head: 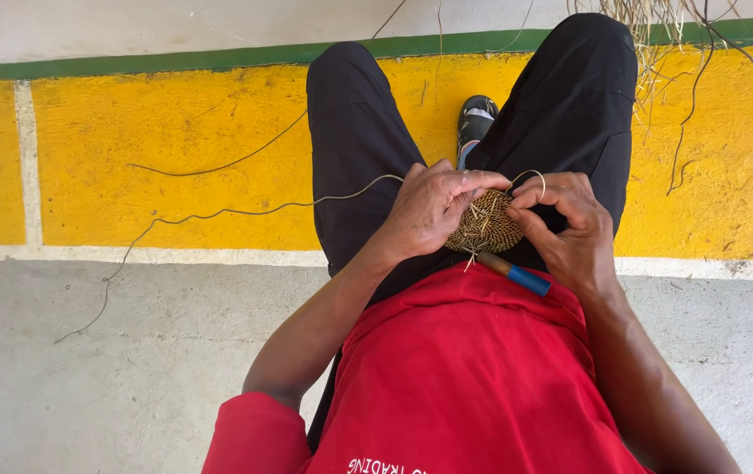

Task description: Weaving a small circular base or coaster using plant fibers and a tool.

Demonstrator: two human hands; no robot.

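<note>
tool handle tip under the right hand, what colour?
Blue: the tool handle ends in a blue tip, the rest brownish. It lies below the right hand. Head view shows it best.

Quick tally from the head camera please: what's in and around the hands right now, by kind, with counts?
Hands: 2, left hand and right hand, both on the weave
Round woven fibre disc: 1
Blue-handled tool under the right hand: 1
Long loose fibre strand trailing left from the hands: 1
Fibre loop over the right fingers: 1
Total: 6
</note>
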